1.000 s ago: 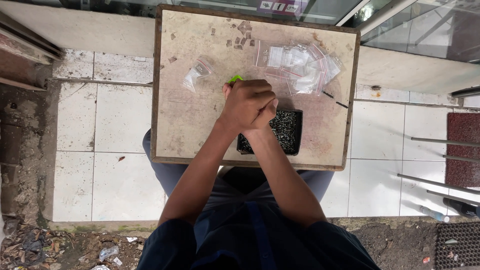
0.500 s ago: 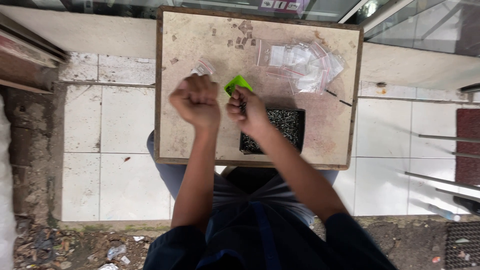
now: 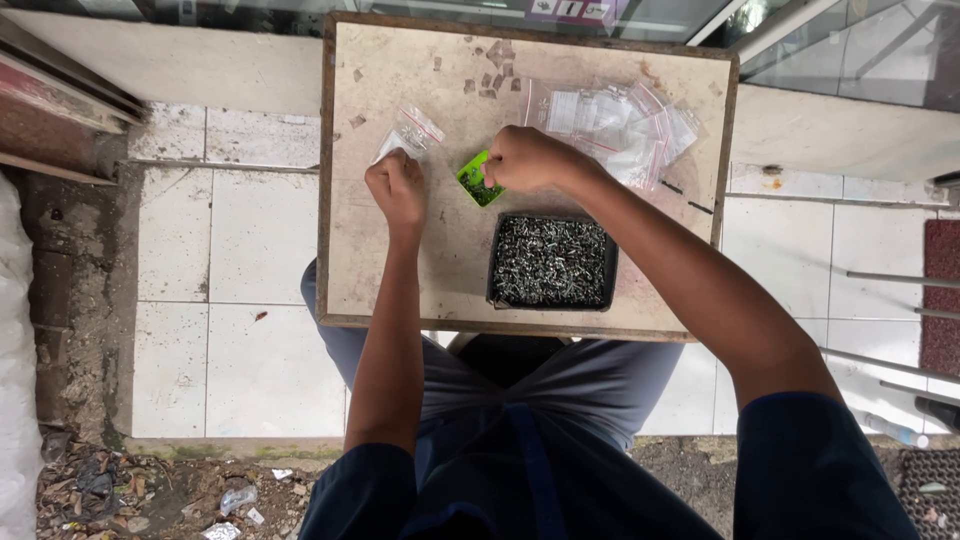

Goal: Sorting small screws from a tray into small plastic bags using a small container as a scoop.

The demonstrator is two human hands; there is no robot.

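A pale tiled floor (image 3: 250, 250) runs under a worn square board (image 3: 400, 270) resting across the seated person's lap, which keeps everything within easy reach. Nearest the body sits a black tray of small screws (image 3: 551, 261), and a heap of clear zip bags (image 3: 625, 125) lies at the far edge. The left hand (image 3: 396, 190) is closed, pinching one small clear bag (image 3: 408, 132) at its edge. The right hand (image 3: 525, 160), curled shut, grips a small green scoop (image 3: 474, 182) just above the tray.
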